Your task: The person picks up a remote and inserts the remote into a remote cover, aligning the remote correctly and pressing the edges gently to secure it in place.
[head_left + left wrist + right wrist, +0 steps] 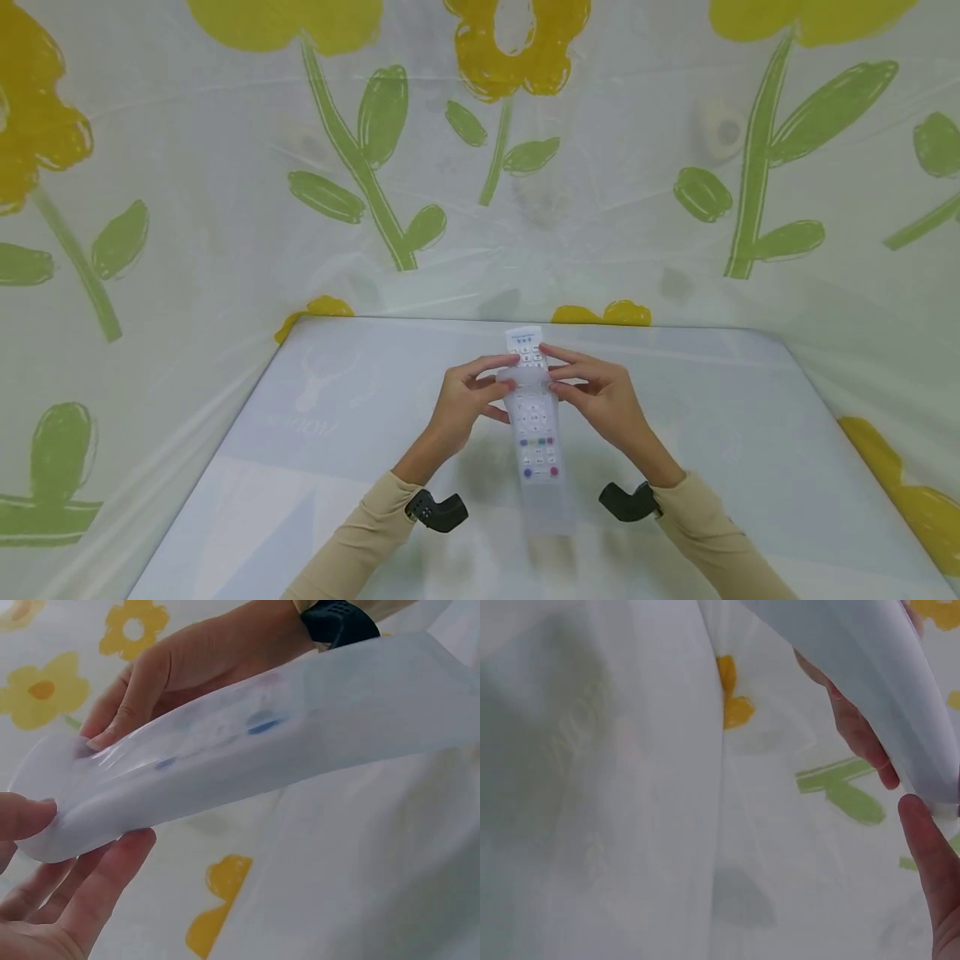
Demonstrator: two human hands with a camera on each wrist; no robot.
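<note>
A white remote control (524, 336) with small buttons lies mostly inside a translucent plastic sleeve (547, 510). Its top end sticks out past the sleeve's mouth, and the sleeve's slack lower end hangs beyond the remote. My left hand (459, 402) pinches the sleeve's mouth from the left, thumb on the front and fingers behind. From the opposite side my right hand (603, 402) grips the same end, with one fingertip up beside the bare part of the remote. In the left wrist view the sleeve (360, 705) stretches away from both hands, with coloured buttons showing faintly through it.
A pale table (360, 417) with faint printed marks lies below the hands. Behind it hangs a white cloth (600, 167) printed with yellow flowers and green leaves. A dark wrist camera (442, 510) sits on the left wrist, another camera (628, 502) on the right.
</note>
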